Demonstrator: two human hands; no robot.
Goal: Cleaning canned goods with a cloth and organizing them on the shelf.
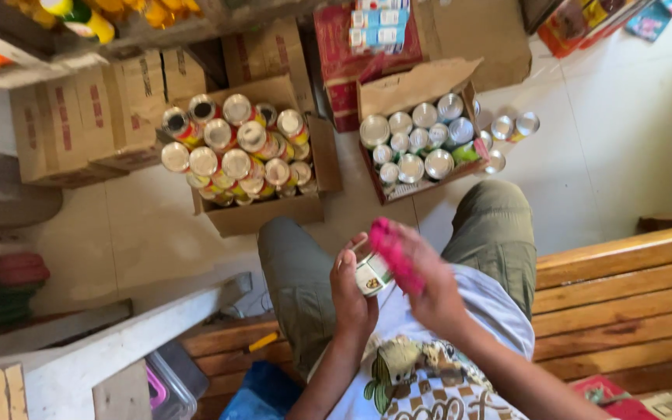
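Observation:
My left hand grips a small white and green can above my lap. My right hand holds a pink cloth pressed against the top of that can. I sit on a wooden bench with my knees in olive trousers pointing at two open cardboard boxes on the floor. The left box is piled with several cans lying on their sides. The right box holds several upright cans with silver tops.
Three loose cans stand on the tiled floor right of the right box. More cardboard cartons line the wall at the back left under a shelf of yellow bottles. A red carton stands behind the boxes. A clear plastic container sits by the bench at lower left.

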